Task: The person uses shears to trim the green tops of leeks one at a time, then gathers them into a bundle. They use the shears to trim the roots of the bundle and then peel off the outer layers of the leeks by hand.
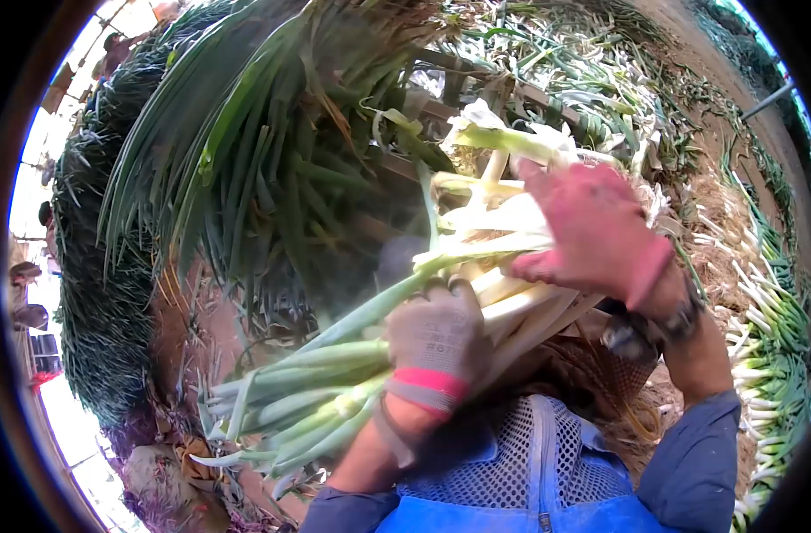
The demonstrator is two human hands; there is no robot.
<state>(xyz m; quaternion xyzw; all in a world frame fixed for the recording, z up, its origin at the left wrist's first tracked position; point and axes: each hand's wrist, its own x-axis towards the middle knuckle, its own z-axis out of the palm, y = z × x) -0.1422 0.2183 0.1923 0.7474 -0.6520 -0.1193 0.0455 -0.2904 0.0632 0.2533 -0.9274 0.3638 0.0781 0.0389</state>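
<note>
A bundle of large green onions lies slantwise before me, green leaves toward the lower left and white stems toward the upper right. My left hand, in a grey glove with a red cuff, is closed around the stalks near the middle. Over the white stems is my right hand in a pinkish-red glove. Its thumb and fingers straddle several stems, with the fingertips partly hidden. Peeled whitish skin hangs by the upper stem ends.
A mass of long onion leaves juts out at the upper left, beside a wooden frame. Leaf scraps litter the ground behind. Rows of green onions lie at the right, and a tall stack stands at the left.
</note>
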